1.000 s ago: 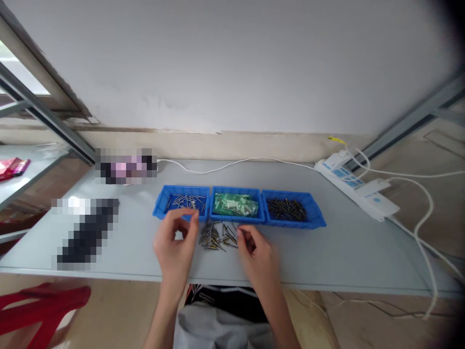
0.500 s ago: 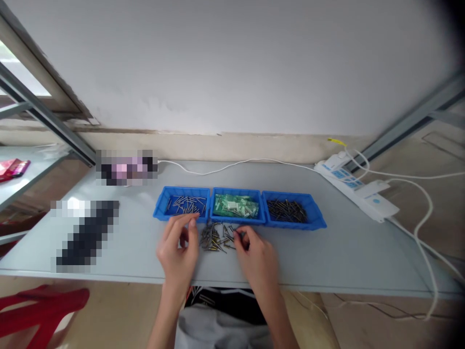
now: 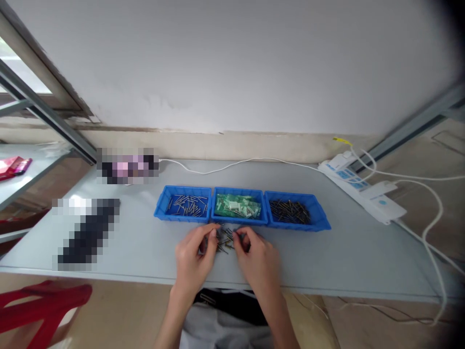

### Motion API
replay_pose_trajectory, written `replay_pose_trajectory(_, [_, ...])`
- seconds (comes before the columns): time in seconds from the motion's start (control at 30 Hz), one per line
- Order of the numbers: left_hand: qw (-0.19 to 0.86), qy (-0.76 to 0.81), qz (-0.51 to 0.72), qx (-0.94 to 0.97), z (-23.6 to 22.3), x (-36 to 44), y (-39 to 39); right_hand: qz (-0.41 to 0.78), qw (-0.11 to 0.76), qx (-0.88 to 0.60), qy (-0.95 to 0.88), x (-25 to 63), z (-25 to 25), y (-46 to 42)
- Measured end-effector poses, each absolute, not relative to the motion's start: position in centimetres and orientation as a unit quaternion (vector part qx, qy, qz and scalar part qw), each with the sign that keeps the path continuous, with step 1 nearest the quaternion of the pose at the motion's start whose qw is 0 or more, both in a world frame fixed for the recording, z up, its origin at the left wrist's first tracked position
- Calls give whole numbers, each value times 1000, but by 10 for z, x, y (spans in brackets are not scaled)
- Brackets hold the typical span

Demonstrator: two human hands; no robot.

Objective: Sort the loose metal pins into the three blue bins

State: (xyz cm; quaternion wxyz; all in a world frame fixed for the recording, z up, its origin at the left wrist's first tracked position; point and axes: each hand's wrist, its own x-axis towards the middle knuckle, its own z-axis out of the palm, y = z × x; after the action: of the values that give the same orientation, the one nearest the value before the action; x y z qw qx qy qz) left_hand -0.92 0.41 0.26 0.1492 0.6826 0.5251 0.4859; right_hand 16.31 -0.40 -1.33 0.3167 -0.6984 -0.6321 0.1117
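Observation:
A loose pile of thin metal pieces (image 3: 225, 241), like small drill bits, lies on the table in front of the blue trays. My left hand (image 3: 194, 254) is over the pile's left side, thumb and forefinger pinched together; what they hold, if anything, is too small to make out. On the right side of the pile my right hand (image 3: 258, 254) is also closed in a pinch, its fingertips among the pieces, with its contents hidden. Just behind are the left tray (image 3: 160, 206) with silvery pins, the middle tray (image 3: 240, 221) with green-and-clear packets, and the right tray (image 3: 321, 220) with dark bits.
A white power strip (image 3: 385, 208) with plugs and cables stands at the right. A white cable (image 3: 207, 173) runs along the wall to a blurred pinkish object (image 3: 127, 167). A blurred dark object (image 3: 89, 232) lies at the left. Below is a red stool (image 3: 43, 305).
My left hand has moved right, from the front of the left tray to the pile, covering part of it. My right hand stays nearly in place at the pile.

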Motion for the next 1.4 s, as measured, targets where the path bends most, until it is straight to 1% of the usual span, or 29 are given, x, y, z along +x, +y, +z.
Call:
replay_pose_trajectory(0.33, [173,547,465,675,1,-9,3,133,293,-710,-626,160,-14,-2])
replay_pose_trajectory(0.63, [185,548,456,676,1,-10,4,109,308,-701,-634,160,-15,-2])
replay_pose_trajectory(0.9, [186,552,448,678,3,-9,4,119,321,-693,-634,159,-14,-2])
replay_pose_trajectory(1.13, [186,548,449,681,5,-9,5,132,288,-703,-636,156,-11,2])
replay_pose_trajectory(1.4, [174,546,443,689,6,-9,5,128,311,-700,-630,156,-11,3])
